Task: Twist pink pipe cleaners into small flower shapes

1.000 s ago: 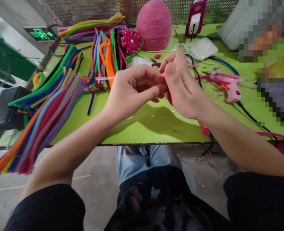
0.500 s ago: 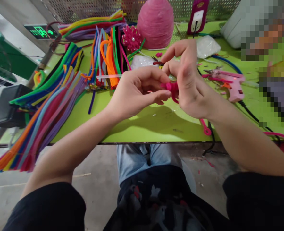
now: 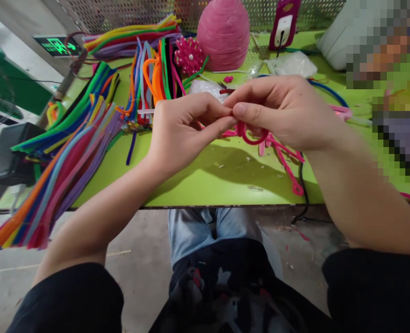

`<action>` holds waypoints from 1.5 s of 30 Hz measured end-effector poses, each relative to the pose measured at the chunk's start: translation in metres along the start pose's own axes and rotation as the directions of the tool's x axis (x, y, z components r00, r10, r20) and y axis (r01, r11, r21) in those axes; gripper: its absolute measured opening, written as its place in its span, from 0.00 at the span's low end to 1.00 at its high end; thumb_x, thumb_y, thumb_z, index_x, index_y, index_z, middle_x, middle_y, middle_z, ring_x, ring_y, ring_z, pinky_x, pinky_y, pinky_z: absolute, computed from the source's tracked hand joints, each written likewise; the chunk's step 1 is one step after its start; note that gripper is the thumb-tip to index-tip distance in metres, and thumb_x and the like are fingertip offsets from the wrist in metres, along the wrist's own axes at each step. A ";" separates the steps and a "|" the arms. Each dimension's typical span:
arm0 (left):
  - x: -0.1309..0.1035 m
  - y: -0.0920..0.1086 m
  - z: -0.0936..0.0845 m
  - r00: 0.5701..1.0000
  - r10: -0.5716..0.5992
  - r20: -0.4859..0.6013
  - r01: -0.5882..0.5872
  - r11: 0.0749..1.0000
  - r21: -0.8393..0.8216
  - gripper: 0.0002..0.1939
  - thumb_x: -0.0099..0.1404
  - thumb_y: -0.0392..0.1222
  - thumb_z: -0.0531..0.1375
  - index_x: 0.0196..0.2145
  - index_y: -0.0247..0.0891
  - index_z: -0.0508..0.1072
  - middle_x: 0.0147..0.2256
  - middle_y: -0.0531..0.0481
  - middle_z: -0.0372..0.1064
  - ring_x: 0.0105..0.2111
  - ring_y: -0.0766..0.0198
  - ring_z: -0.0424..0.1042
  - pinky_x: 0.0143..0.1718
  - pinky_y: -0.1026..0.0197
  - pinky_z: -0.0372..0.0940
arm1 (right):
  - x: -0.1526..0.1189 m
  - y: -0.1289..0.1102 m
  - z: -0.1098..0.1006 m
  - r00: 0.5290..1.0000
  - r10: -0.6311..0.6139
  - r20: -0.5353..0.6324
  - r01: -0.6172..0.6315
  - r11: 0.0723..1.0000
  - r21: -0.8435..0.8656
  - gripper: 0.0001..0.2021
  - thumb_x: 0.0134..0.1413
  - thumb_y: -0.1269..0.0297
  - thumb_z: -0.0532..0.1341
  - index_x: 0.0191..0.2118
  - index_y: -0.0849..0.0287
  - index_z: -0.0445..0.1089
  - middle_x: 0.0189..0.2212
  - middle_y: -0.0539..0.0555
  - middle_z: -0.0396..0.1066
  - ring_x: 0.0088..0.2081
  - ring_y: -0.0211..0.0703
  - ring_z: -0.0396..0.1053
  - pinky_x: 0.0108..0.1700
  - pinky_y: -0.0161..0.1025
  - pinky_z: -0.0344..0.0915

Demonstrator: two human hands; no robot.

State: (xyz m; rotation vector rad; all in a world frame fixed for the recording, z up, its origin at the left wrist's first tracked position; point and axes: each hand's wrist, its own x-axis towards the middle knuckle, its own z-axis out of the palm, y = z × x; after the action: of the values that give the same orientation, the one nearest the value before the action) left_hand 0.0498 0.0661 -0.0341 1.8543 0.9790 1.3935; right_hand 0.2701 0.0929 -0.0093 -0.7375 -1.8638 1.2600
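Above the green tabletop (image 3: 191, 180), my two hands meet fingertip to fingertip over a bent pink pipe cleaner. My left hand (image 3: 179, 132) pinches it from the left, thumb against forefinger. From the other side my right hand (image 3: 277, 113) grips it between thumb and fingers. A rounded loop of the pink pipe cleaner (image 3: 255, 140) hangs below the right fingers; its upper part is hidden by them. Beneath and behind lie more pink pipe cleaners (image 3: 288, 173), one ending in a small curl. A translucent stick (image 3: 144, 111) pokes out behind my left hand.
Bundles of coloured pipe cleaners (image 3: 83, 138) fill the left side, some overhanging the edge. At the back stand a pink ribbed egg-shaped object (image 3: 224, 37), a pink flower (image 3: 191, 55) and a power strip (image 3: 284, 25). A pink glue gun (image 3: 342, 112) is mostly behind my right wrist.
My right hand has turned and lowered, its raised fingers now closing in a pinch beside the left fingertips. The pink loop shows more fully. My left hand has shifted slightly left.
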 end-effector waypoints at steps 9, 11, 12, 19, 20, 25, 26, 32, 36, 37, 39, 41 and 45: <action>0.008 -0.001 -0.008 0.953 0.303 0.016 -0.299 0.931 0.210 0.09 0.67 0.46 0.76 0.35 0.43 0.82 0.32 0.58 0.82 0.28 0.72 0.75 0.29 0.62 0.67 | 0.003 0.012 -0.016 0.992 0.112 0.063 -0.111 0.993 -0.026 0.18 0.60 0.43 0.75 0.33 0.53 0.82 0.27 0.51 0.75 0.28 0.39 0.67 0.29 0.41 0.65; 0.014 -0.006 -0.009 0.893 0.449 -0.021 -0.432 0.871 0.235 0.06 0.68 0.39 0.75 0.36 0.42 0.82 0.32 0.59 0.82 0.26 0.76 0.74 0.25 0.66 0.63 | 0.002 0.008 -0.015 0.988 0.152 0.013 -0.152 0.988 0.001 0.17 0.59 0.45 0.76 0.33 0.52 0.82 0.30 0.51 0.78 0.31 0.41 0.71 0.34 0.40 0.70; 0.017 -0.010 -0.009 0.862 0.502 -0.075 -0.468 0.844 0.262 0.05 0.68 0.38 0.74 0.36 0.41 0.82 0.31 0.59 0.81 0.25 0.77 0.73 0.24 0.67 0.61 | 0.000 0.006 -0.014 0.985 0.175 -0.005 -0.175 0.984 0.026 0.16 0.59 0.46 0.77 0.33 0.52 0.82 0.32 0.52 0.79 0.33 0.41 0.73 0.37 0.39 0.72; 0.029 -0.030 -0.010 0.719 0.661 -0.215 -0.573 0.738 0.356 0.12 0.70 0.48 0.72 0.35 0.38 0.79 0.28 0.56 0.76 0.23 0.78 0.67 0.23 0.68 0.54 | -0.003 -0.009 -0.003 0.966 0.258 0.012 -0.258 0.962 0.090 0.15 0.59 0.49 0.77 0.31 0.55 0.82 0.31 0.52 0.81 0.31 0.38 0.73 0.36 0.35 0.73; 0.030 -0.031 -0.011 0.703 0.676 -0.219 -0.580 0.724 0.375 0.14 0.71 0.51 0.72 0.35 0.38 0.79 0.28 0.56 0.76 0.24 0.78 0.68 0.23 0.67 0.53 | -0.003 -0.009 -0.001 0.966 0.257 0.008 -0.257 0.962 0.096 0.14 0.58 0.51 0.78 0.31 0.54 0.82 0.30 0.52 0.81 0.30 0.38 0.73 0.36 0.36 0.73; 0.035 -0.030 -0.017 0.649 0.725 -0.231 -0.574 0.666 0.477 0.21 0.72 0.58 0.70 0.33 0.37 0.78 0.26 0.56 0.74 0.23 0.78 0.66 0.20 0.66 0.50 | -0.003 -0.009 0.006 0.962 0.272 0.005 -0.270 0.955 0.119 0.10 0.57 0.58 0.79 0.29 0.56 0.84 0.28 0.51 0.81 0.28 0.36 0.75 0.33 0.33 0.76; 0.037 -0.029 -0.019 0.652 0.722 -0.233 -0.573 0.670 0.472 0.21 0.71 0.58 0.71 0.33 0.36 0.79 0.26 0.55 0.74 0.23 0.78 0.66 0.20 0.66 0.51 | -0.003 -0.009 0.007 0.960 0.279 0.011 -0.278 0.952 0.124 0.10 0.57 0.58 0.79 0.30 0.56 0.85 0.28 0.51 0.81 0.28 0.36 0.76 0.32 0.32 0.76; 0.043 -0.026 -0.027 0.653 0.704 -0.279 -0.558 0.696 0.452 0.27 0.68 0.65 0.71 0.31 0.35 0.80 0.24 0.54 0.71 0.23 0.76 0.65 0.21 0.66 0.55 | -0.004 -0.016 0.012 0.962 0.272 0.039 -0.275 0.949 0.155 0.14 0.55 0.56 0.81 0.30 0.61 0.84 0.27 0.52 0.81 0.27 0.36 0.77 0.31 0.31 0.76; 0.039 -0.019 -0.031 0.695 0.662 -0.280 -0.462 0.710 0.532 0.26 0.68 0.64 0.72 0.30 0.36 0.79 0.25 0.55 0.72 0.24 0.75 0.65 0.23 0.63 0.57 | -0.006 -0.022 0.016 0.963 0.269 0.014 -0.269 0.957 0.104 0.10 0.64 0.65 0.76 0.30 0.60 0.83 0.26 0.52 0.81 0.26 0.33 0.75 0.32 0.30 0.75; 0.038 -0.017 -0.033 0.694 0.665 -0.275 -0.453 0.701 0.550 0.24 0.67 0.62 0.73 0.30 0.37 0.79 0.26 0.55 0.72 0.24 0.74 0.65 0.23 0.62 0.57 | -0.006 -0.023 0.017 0.963 0.270 0.001 -0.269 0.959 0.086 0.10 0.65 0.66 0.74 0.30 0.60 0.83 0.27 0.52 0.81 0.26 0.33 0.75 0.32 0.30 0.75; 0.038 -0.017 -0.038 0.714 0.653 -0.254 -0.431 0.695 0.575 0.21 0.67 0.56 0.75 0.30 0.36 0.79 0.26 0.55 0.72 0.26 0.74 0.65 0.25 0.61 0.57 | -0.007 -0.024 0.018 0.963 0.268 -0.030 -0.266 0.962 0.054 0.10 0.65 0.67 0.73 0.30 0.58 0.83 0.27 0.52 0.81 0.27 0.34 0.75 0.33 0.32 0.76; 0.041 -0.021 -0.045 0.716 0.655 -0.240 -0.418 0.679 0.604 0.20 0.68 0.55 0.74 0.31 0.35 0.79 0.27 0.54 0.73 0.27 0.74 0.66 0.26 0.60 0.57 | -0.007 -0.023 0.017 0.963 0.262 -0.060 -0.261 0.965 0.028 0.10 0.64 0.67 0.74 0.29 0.56 0.83 0.27 0.52 0.81 0.27 0.35 0.75 0.35 0.35 0.77; 0.052 -0.036 -0.056 0.619 0.767 -0.171 -0.551 0.578 0.602 0.32 0.73 0.71 0.62 0.34 0.37 0.80 0.28 0.53 0.73 0.26 0.74 0.66 0.24 0.59 0.52 | -0.006 -0.017 0.010 0.983 0.152 -0.103 -0.154 0.988 -0.010 0.09 0.58 0.60 0.78 0.29 0.52 0.83 0.28 0.53 0.81 0.29 0.40 0.76 0.35 0.39 0.76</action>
State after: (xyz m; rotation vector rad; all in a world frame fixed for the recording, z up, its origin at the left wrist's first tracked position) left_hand -0.0024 0.1317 -0.0231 2.5652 0.9029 2.2523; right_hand 0.2642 0.0776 0.0026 -0.9528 -1.7654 1.2771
